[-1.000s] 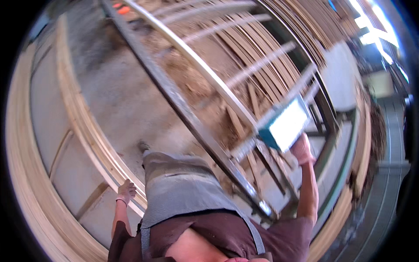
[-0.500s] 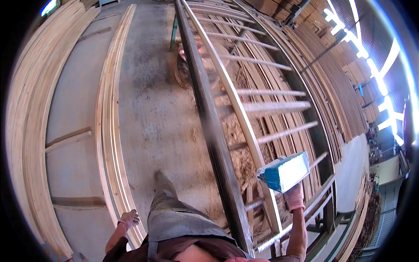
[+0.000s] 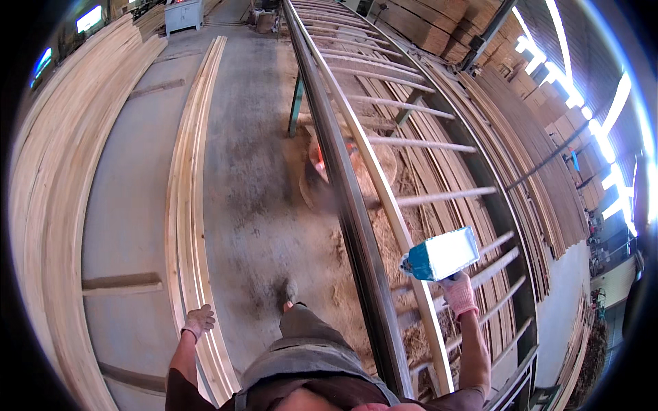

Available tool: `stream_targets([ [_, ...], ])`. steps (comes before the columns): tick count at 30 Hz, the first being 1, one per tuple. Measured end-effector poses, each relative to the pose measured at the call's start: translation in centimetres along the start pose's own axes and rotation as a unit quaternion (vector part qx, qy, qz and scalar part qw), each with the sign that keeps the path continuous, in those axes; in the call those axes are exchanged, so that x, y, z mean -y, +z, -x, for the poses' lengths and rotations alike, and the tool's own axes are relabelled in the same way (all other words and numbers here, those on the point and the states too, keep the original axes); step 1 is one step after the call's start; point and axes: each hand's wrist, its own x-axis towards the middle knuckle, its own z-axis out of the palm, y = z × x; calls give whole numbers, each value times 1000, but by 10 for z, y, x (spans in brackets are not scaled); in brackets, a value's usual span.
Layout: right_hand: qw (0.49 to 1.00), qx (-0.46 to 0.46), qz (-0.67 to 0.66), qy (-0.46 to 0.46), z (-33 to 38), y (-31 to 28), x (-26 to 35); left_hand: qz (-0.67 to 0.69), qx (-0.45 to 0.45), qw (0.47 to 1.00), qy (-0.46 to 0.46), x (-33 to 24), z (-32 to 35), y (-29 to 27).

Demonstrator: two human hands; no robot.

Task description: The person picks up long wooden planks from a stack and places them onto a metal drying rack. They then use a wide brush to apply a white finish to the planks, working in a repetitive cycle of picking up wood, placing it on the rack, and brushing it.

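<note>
My right hand [image 3: 460, 293], in a pink knit glove, is closed around the underside of a blue box-shaped tool with a bright white face [image 3: 451, 253]. The exact kind of tool cannot be made out. Its blue end sits at a long pale wooden strip [image 3: 391, 204], which lies lengthwise on a roller conveyor [image 3: 356, 257]. Whether the tool touches the strip is unclear. On the left, my left hand [image 3: 199, 320], gloved too, is stretched out with fingers apart over a row of long narrow boards [image 3: 190, 226]. It appears to hold nothing.
Long planks [image 3: 51, 226] are stacked at far left, with wooden bearers [image 3: 123, 283] beside them. Sawdust and a round bin-like object [image 3: 384, 164] lie under the conveyor. More timber [image 3: 528, 185] stands to the right. A grey cabinet [image 3: 183, 16] is at the back.
I have stepped forward along the conveyor, so the boards and rollers have shifted in view. My left hand has risen beside the narrow boards. My right hand still carries the blue tool by the strip.
</note>
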Motion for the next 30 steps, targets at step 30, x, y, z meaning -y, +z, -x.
stream_targets([
  [30, 992, -19, 61, -109, -865, 328, 819, 71, -82, 980, 165, -1080, -480, -113],
])
